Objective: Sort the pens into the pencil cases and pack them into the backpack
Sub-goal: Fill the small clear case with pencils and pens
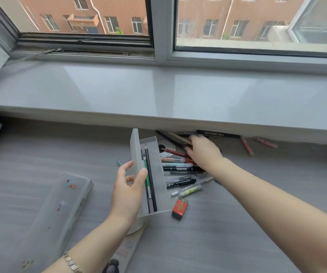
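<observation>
My left hand (128, 191) grips a clear plastic pencil case (158, 174) by its left wall, lid standing open. Inside lie a green pencil (147, 179) and a dark pencil (151, 186). To its right a pile of pens (180, 172) lies on the grey surface. My right hand (203, 151) reaches over the far end of the pile, fingers curled around a wooden pencil (178, 137) and a dark one beside it. A second, frosted pencil case (60, 205) with small stickers lies shut at the left. No backpack is in view.
An orange 2B eraser (180, 207) lies near the open case. A long black box (217, 133) and pink pens (247, 145) lie under the window sill (158, 95), which overhangs the far edge. A round white item (167, 147) sits behind the pile.
</observation>
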Action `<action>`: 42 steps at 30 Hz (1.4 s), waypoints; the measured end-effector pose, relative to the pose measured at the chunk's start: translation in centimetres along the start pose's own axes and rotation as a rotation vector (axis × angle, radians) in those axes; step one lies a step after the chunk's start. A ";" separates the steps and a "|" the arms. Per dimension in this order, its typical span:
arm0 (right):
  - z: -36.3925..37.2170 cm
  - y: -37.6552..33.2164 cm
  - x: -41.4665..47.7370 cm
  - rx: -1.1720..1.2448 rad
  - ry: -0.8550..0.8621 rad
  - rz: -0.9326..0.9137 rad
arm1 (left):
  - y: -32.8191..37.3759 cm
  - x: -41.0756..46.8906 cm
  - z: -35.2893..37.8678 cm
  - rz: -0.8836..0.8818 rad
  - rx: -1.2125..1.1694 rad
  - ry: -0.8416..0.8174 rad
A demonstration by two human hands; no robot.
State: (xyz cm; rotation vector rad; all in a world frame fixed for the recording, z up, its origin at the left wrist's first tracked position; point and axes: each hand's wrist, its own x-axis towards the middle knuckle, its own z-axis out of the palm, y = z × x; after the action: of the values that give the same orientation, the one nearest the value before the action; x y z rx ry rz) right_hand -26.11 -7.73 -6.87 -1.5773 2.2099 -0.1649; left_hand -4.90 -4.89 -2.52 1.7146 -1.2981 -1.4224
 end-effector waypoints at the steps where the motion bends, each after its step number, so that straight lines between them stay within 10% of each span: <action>1: 0.2 -0.3 0.3 -0.030 -0.017 0.015 | -0.1 0.0 -0.1 -0.004 0.001 -0.003; 20: -4.7 1.9 -7.1 -0.545 -0.029 -0.227 | -0.4 -3.2 -2.4 0.052 0.042 -0.098; 32: -6.3 0.1 -15.0 -0.715 0.220 -0.769 | -1.1 -8.9 -1.3 0.045 0.088 -0.361; 42: -7.6 -0.5 -17.0 -0.210 -0.128 -0.315 | -2.7 -11.6 -1.1 -0.015 -0.074 -0.320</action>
State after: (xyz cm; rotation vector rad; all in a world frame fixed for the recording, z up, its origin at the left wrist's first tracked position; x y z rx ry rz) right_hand -24.13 6.79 4.66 -1.9866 1.9221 0.0793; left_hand -2.66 6.51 0.13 1.4934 -1.3769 -1.7851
